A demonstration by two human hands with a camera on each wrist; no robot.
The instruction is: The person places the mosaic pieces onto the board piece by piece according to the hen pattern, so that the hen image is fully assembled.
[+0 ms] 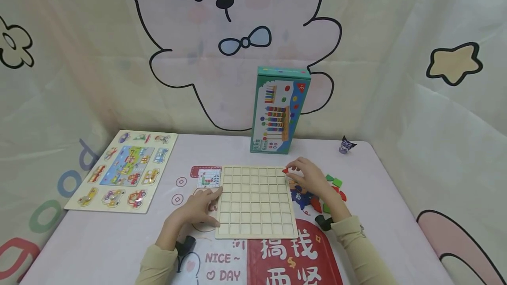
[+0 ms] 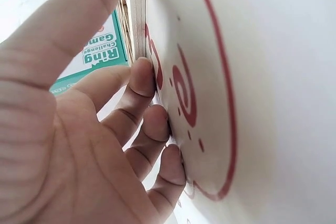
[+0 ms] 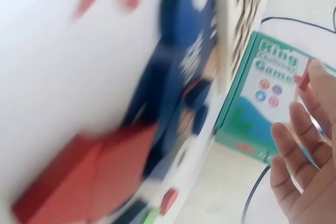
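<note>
A pale wooden grid board [image 1: 257,201] lies flat on the table, its squares bare. My left hand [image 1: 198,209] rests at the board's left edge, thumb by the near corner and index finger farther up. In the left wrist view its other fingertips [image 2: 142,74] touch the tabletop beside the board. Over the board's far right corner, my right hand [image 1: 310,177] pinches a small red piece [image 3: 304,75] between thumb and finger. Loose green pieces [image 1: 337,182] and a red piece [image 1: 316,204] lie right of the board, partly behind the right forearm.
A small pattern card [image 1: 209,179] lies against the board's far left corner. A green game box [image 1: 280,113] stands upright behind the board. At the left is a picture puzzle board [image 1: 89,178]; a small dark purple figure [image 1: 346,145] stands at the back right.
</note>
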